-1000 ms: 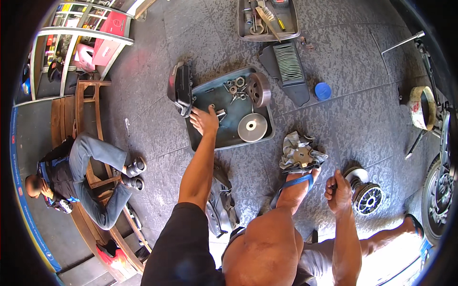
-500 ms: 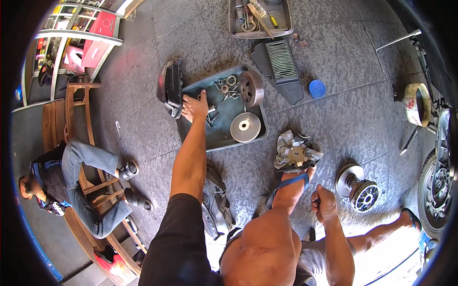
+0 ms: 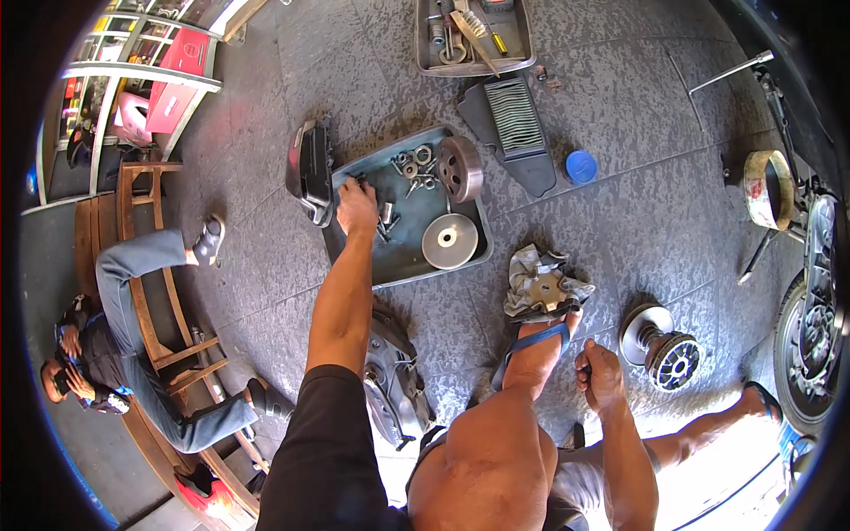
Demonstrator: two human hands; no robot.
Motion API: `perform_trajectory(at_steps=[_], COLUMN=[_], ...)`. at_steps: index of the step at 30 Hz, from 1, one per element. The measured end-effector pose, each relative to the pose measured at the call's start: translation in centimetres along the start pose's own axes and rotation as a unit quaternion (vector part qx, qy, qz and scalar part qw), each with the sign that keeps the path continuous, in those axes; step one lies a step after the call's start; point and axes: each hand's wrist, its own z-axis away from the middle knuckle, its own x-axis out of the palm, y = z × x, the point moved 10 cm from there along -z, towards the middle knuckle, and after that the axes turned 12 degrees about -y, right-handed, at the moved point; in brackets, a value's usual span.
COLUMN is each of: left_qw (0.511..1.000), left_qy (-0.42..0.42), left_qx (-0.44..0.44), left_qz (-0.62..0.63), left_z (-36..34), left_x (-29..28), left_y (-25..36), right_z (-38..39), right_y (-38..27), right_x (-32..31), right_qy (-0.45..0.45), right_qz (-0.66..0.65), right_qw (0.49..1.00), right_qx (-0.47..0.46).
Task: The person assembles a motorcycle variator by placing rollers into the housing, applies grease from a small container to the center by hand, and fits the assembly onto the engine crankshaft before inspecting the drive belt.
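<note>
My left hand (image 3: 357, 207) reaches into the grey-blue tray (image 3: 394, 276), fingers bent down on small parts I cannot make out, beside a black housing (image 3: 307, 165). The tray also holds several nuts and washers (image 3: 413, 164), loose metal pieces (image 3: 388, 215), a holed metal drum (image 3: 460, 168) and a shiny disc (image 3: 450, 242). My right hand (image 3: 600, 374) is curled closed near my foot; any contents are hidden. A rag with a metal plate (image 3: 546, 283) lies by that foot, and a pulley assembly (image 3: 667, 354) stands to the right.
A tool tray (image 3: 474, 68), air filter (image 3: 513, 115) and blue cap (image 3: 581, 166) lie ahead. At right are a T-wrench (image 3: 730, 72), a round band (image 3: 768, 186) and a motorcycle wheel (image 3: 788, 350). Another person (image 3: 133, 354) reclines on a wooden bench (image 3: 173, 279), left.
My left hand has moved forward among the small parts, fingers now bent downward. My right hand has lowered slightly and shifted left. The other person's one foot has swung forward, away from me.
</note>
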Motion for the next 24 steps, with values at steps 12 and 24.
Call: perform_trajectory(at_steps=[12, 24], left_qw=[0.097, -0.066], left_qy=[-0.496, -0.536], left_qx=[-0.005, 0.019], left_qz=[0.863, 0.841], left_z=[26.0, 36.1], left_x=[-2.7, -3.2], left_y=[20.7, 30.9], right_z=[-2.4, 8.3], right_y=[-4.0, -19.7], right_x=[5.7, 11.8], right_qy=[-0.048, 0.204], right_qz=[-0.241, 0.348], right_qw=[0.967, 0.768], right_qx=[-0.070, -0.496])
